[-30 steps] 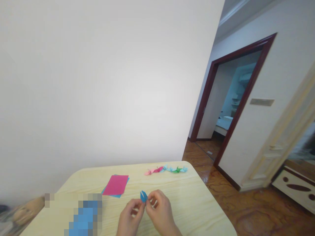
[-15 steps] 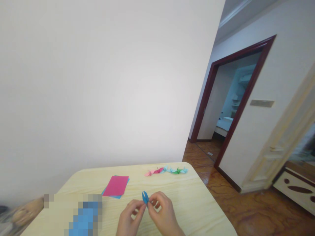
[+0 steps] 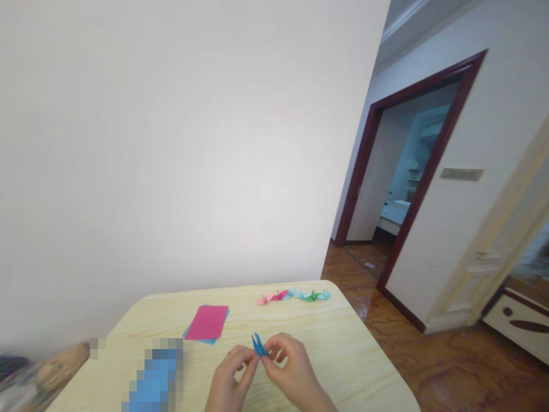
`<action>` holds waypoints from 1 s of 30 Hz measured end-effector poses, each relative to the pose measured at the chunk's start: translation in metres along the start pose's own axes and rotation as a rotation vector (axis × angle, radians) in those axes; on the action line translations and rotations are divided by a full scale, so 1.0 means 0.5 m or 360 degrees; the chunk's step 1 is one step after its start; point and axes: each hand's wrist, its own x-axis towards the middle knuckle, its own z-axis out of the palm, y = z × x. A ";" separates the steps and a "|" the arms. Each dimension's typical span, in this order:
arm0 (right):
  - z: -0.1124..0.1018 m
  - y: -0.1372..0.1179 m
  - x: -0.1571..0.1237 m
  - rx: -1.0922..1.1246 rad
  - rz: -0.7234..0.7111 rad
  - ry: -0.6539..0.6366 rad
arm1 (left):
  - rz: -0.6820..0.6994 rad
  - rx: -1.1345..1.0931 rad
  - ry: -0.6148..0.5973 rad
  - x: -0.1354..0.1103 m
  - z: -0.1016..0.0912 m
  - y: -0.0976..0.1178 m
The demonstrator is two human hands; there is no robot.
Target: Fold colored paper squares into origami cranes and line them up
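A small piece of folded blue origami paper (image 3: 259, 347) with two narrow points sticking up is held over the front part of the table. My left hand (image 3: 234, 375) pinches its left side between thumb and forefinger. On the other side, my right hand (image 3: 294, 366) grips it with thumb and fingertips; the lower part is hidden by the fingers. Beyond the hands lies a row of small folded paper cranes (image 3: 294, 296) in pink, light blue and green. To the left rest square paper sheets (image 3: 208, 322), magenta on top of blue.
The pale wooden table (image 3: 343, 355) has rounded corners and stands against a white wall (image 3: 193, 143). A pixelated blue shape (image 3: 154, 377) covers the table's left front. A dark red door frame (image 3: 429, 171) and wooden floor (image 3: 463, 366) are at right.
The folded blue paper has turned slightly in my fingers, its points now leaning more to the left. Both hands keep their pinch, and the whole view has shifted a little.
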 end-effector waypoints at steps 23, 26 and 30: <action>0.000 -0.011 -0.012 0.0234 -0.0221 0.0146 | 0.0121 0.0012 0.0295 -0.022 0.033 0.018; 0.000 -0.015 -0.015 0.0233 -0.0218 0.0120 | 0.0268 0.0171 0.0324 -0.023 0.033 0.008; -0.001 -0.019 -0.016 0.0161 -0.0197 0.0109 | 0.0294 0.0215 0.0304 -0.016 0.033 0.007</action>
